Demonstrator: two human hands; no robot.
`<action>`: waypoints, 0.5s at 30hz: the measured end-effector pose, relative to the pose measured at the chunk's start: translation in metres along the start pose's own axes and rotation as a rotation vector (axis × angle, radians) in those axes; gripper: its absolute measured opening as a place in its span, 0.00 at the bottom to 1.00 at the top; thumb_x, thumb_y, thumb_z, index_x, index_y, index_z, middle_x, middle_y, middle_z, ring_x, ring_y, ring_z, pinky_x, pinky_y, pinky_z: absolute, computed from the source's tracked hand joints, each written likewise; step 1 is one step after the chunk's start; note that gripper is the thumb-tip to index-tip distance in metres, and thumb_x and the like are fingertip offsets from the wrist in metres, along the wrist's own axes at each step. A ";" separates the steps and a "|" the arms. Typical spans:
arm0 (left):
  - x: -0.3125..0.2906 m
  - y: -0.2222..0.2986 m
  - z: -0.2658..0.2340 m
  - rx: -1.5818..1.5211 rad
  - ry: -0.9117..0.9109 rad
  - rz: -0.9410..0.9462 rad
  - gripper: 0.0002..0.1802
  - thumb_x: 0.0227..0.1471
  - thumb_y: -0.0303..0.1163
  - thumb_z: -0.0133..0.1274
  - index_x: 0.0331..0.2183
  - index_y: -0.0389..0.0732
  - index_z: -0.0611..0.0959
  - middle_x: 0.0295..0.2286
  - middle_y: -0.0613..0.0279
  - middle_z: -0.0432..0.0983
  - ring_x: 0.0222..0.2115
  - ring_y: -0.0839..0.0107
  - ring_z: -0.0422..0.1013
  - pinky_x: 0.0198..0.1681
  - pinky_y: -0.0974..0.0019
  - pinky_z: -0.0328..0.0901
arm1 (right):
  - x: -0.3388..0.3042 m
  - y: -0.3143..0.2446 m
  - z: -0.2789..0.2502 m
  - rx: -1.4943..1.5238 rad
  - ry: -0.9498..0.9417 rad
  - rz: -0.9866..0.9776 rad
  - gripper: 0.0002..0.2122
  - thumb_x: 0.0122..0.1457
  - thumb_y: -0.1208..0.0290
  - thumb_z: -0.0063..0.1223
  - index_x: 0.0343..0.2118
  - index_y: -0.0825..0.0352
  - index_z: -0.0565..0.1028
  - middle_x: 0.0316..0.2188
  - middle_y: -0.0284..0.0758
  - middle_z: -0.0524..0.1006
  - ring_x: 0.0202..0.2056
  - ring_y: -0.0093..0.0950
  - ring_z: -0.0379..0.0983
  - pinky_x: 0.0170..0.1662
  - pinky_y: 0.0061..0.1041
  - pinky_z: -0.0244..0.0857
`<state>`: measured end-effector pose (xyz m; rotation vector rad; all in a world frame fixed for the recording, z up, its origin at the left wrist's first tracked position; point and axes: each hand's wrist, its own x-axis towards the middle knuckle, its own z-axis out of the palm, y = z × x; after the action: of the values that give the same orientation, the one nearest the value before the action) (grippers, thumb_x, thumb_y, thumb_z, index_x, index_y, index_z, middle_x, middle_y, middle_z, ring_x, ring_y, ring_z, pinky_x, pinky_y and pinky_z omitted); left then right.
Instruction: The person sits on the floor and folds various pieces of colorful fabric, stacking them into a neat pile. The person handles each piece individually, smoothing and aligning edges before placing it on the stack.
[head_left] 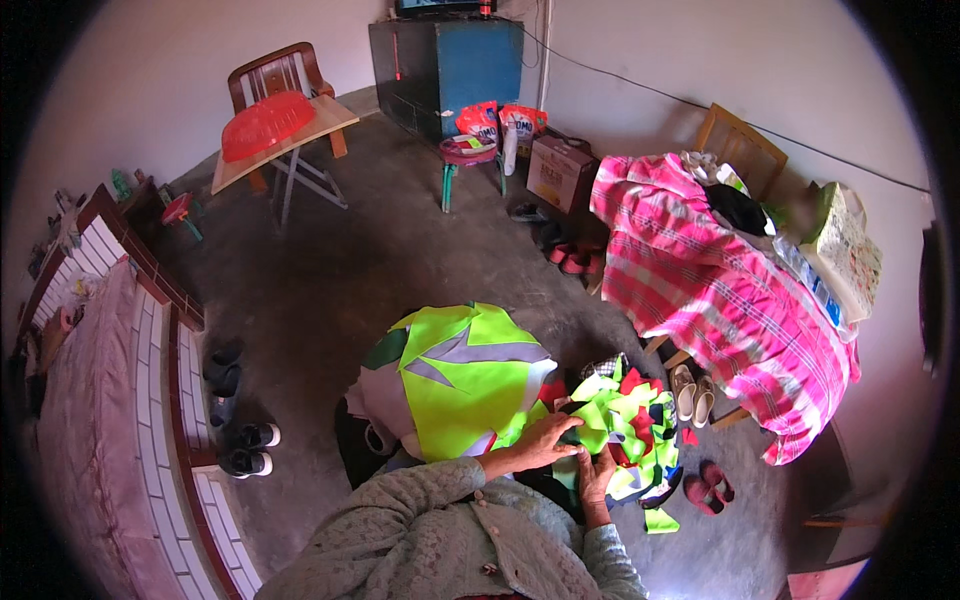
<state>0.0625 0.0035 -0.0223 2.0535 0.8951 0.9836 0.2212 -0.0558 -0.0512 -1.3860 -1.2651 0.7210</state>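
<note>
My left hand (545, 442) reaches across to the right, its fingers closed on a yellow-green fabric scrap (591, 432). Close against it, my right hand (597, 474) is closed too, thumb and fingers pinching at the same scrap; its exact edges are hard to make out. Both hands are over a loose heap of cut fabric scraps (632, 456), bright yellow, red, white and dark. Just left of the heap, a large fluorescent yellow cloth piece with grey stripes (470, 370) lies over a bulky pale bundle (380, 400).
Maroon shoes (709, 487) and beige shoes (692, 395) sit right of the heap. A pink checked cloth (700, 270) covers furniture at right. Sneakers (246, 450) stand by the tiled ledge at left. Farther off, a folding table (330, 115) bears a red basin (268, 124).
</note>
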 end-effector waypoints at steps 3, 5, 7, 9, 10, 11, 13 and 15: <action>-0.006 -0.003 -0.007 -0.020 0.035 -0.074 0.23 0.40 0.30 0.60 0.41 0.42 0.72 0.36 0.56 0.70 0.39 0.57 0.68 0.40 0.59 0.63 | 0.000 -0.015 0.003 0.041 -0.007 -0.001 0.18 0.54 0.61 0.56 0.42 0.70 0.73 0.31 0.34 0.77 0.33 0.23 0.70 0.39 0.25 0.64; -0.009 -0.005 -0.009 -0.015 0.052 -0.091 0.23 0.40 0.30 0.60 0.41 0.42 0.72 0.36 0.56 0.70 0.39 0.57 0.68 0.40 0.60 0.63 | 0.002 -0.018 0.005 0.040 -0.022 -0.003 0.18 0.54 0.61 0.56 0.41 0.70 0.73 0.31 0.33 0.77 0.33 0.23 0.70 0.39 0.24 0.64; -0.011 0.001 -0.008 -0.008 0.111 -0.081 0.24 0.40 0.30 0.60 0.41 0.43 0.72 0.37 0.57 0.71 0.39 0.56 0.69 0.41 0.59 0.63 | 0.001 -0.014 0.006 0.054 -0.011 -0.025 0.18 0.54 0.61 0.57 0.41 0.70 0.73 0.31 0.34 0.77 0.33 0.23 0.70 0.39 0.24 0.64; -0.009 0.012 -0.011 0.044 0.171 -0.108 0.21 0.37 0.27 0.60 0.38 0.41 0.73 0.36 0.56 0.72 0.38 0.56 0.69 0.41 0.58 0.64 | 0.001 -0.012 0.006 0.058 -0.007 -0.035 0.17 0.54 0.62 0.57 0.41 0.70 0.73 0.31 0.34 0.77 0.33 0.23 0.70 0.39 0.24 0.64; -0.008 0.016 -0.012 0.069 0.199 -0.121 0.20 0.35 0.26 0.60 0.36 0.41 0.74 0.36 0.56 0.72 0.38 0.56 0.69 0.41 0.58 0.64 | 0.001 -0.012 0.006 0.055 -0.007 -0.035 0.17 0.54 0.62 0.57 0.40 0.71 0.73 0.31 0.34 0.77 0.33 0.23 0.69 0.39 0.24 0.64; -0.009 0.013 -0.011 0.082 0.171 -0.129 0.19 0.35 0.27 0.60 0.34 0.41 0.74 0.35 0.56 0.72 0.37 0.56 0.69 0.40 0.58 0.64 | 0.001 -0.011 0.005 0.053 -0.007 -0.034 0.17 0.54 0.63 0.57 0.40 0.71 0.73 0.31 0.34 0.77 0.33 0.23 0.69 0.39 0.24 0.64; -0.009 0.005 -0.010 0.108 0.116 -0.142 0.16 0.35 0.27 0.60 0.32 0.41 0.76 0.34 0.56 0.72 0.35 0.56 0.69 0.38 0.57 0.64 | 0.000 -0.004 0.002 0.004 -0.018 -0.012 0.17 0.54 0.63 0.56 0.40 0.71 0.73 0.31 0.34 0.76 0.33 0.23 0.69 0.39 0.24 0.64; -0.012 0.002 -0.010 0.116 0.122 -0.135 0.13 0.35 0.28 0.61 0.29 0.41 0.76 0.32 0.57 0.72 0.34 0.56 0.69 0.36 0.57 0.64 | 0.000 -0.002 0.001 -0.003 -0.038 0.010 0.16 0.55 0.64 0.56 0.40 0.71 0.72 0.32 0.33 0.76 0.34 0.22 0.69 0.41 0.24 0.63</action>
<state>0.0488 -0.0048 -0.0202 2.0151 1.1630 1.0128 0.2196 -0.0561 -0.0495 -1.3880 -1.2899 0.7553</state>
